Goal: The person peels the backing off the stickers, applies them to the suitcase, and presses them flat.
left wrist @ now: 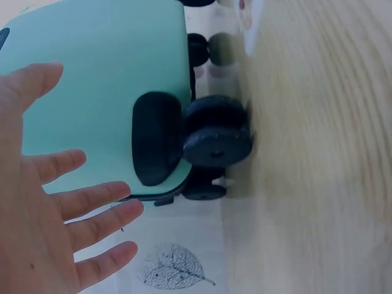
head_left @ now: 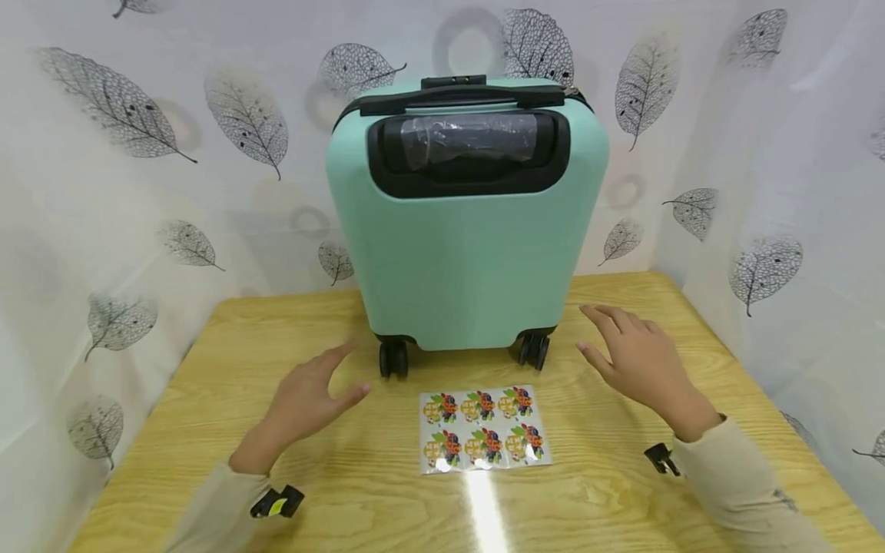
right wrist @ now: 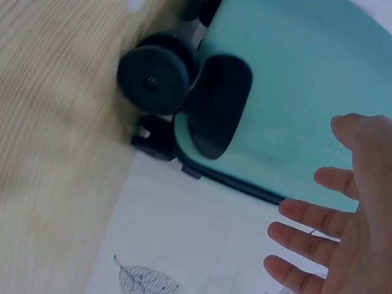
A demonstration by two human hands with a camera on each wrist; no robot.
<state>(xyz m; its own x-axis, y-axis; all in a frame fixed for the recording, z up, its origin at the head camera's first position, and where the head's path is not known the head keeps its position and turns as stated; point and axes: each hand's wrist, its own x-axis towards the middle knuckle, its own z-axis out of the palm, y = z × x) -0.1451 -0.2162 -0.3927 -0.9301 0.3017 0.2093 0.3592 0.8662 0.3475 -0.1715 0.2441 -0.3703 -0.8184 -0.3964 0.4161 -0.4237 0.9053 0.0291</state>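
A mint-green suitcase [head_left: 463,269] stands upright on its black wheels at the back of the table. Its black carry handle [head_left: 459,96] runs along the top, above a recess where the pull handle is wrapped in clear plastic. My left hand [head_left: 304,399] is held out left of the suitcase's lower corner, fingers spread and holding nothing. On the other side, my right hand [head_left: 636,361] is near the right wheel [head_left: 535,350], its fingers extended and likewise holding nothing. Between the hands lies a sheet of round fruit stickers [head_left: 485,428], flat on the wood.
The wooden table [head_left: 373,499] has a bright light streak near its front. Behind and beside it hangs a white curtain [head_left: 263,223] printed with black leaves. A black strap with a buckle shows at each sleeve [head_left: 740,476].
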